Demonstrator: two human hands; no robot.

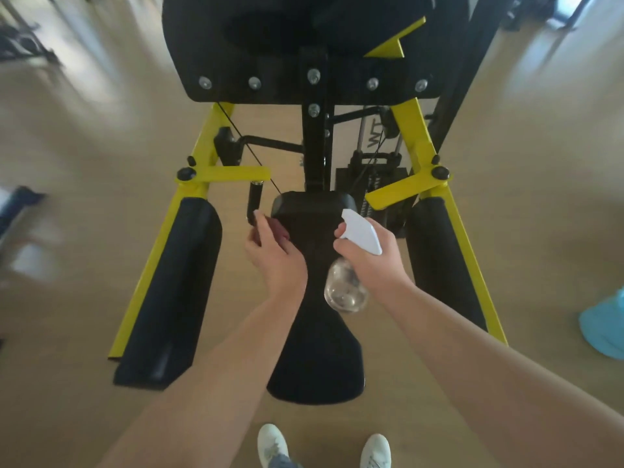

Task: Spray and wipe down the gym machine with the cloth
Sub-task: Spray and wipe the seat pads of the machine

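Head view of the gym machine. The left hand (275, 261) holds a dark red cloth (279, 231) against the upper left edge of the black seat pad (317, 349), apparently placed to wipe where spray lands. The right hand (368, 261) grips the spray bottle (346, 288) at its neck. The white nozzle (359, 231) points forward over the pad, probably ready for another burst. The yellow frame (472, 265) flanks the seat.

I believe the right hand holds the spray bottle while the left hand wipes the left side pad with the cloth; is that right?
Not quite: in the head view the left hand has the cloth on the centre seat pad, not the left side pad. The right hand does hold the spray bottle.
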